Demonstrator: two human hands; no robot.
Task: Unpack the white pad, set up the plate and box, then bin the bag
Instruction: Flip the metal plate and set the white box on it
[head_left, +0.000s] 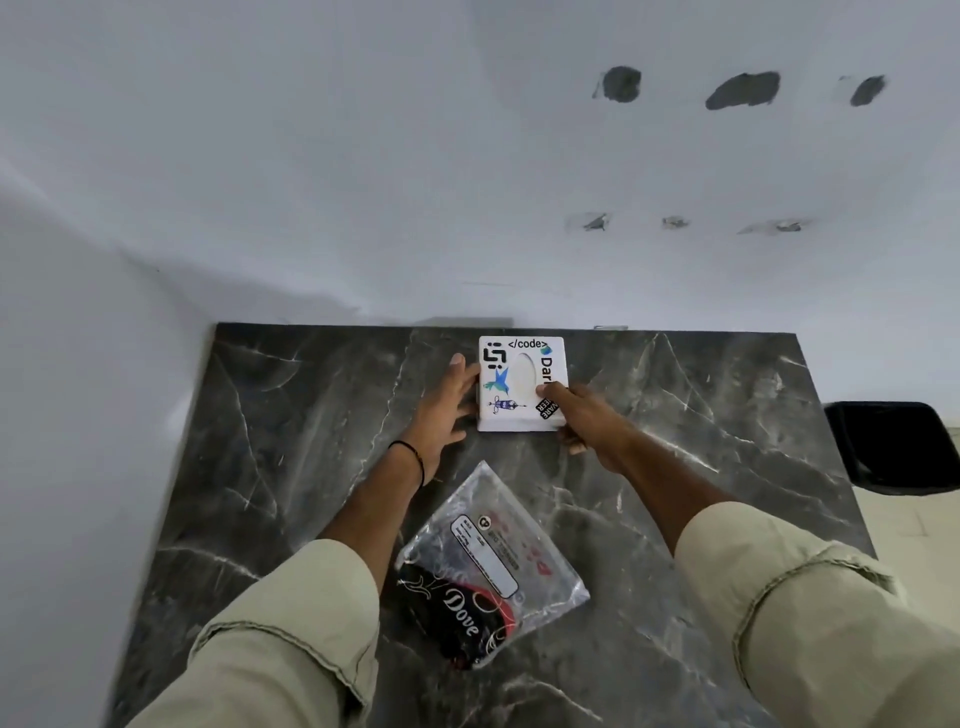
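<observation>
A white square box (521, 383) covered in stickers lies flat at the far middle of the dark marble table (291, 415). My left hand (447, 405) presses against its left side, fingers spread. My right hand (576, 415) grips its right side, thumb on the top face. A clear plastic bag (493, 561) with a white label lies nearer me, and a black and red item printed "Dove" shows inside its lower end. No plate or separate white pad can be made out.
A white wall stands right behind the table's far edge. A black bin (893, 447) sits on the floor beyond the table's right edge. Bare marble lies to the left and right of the box.
</observation>
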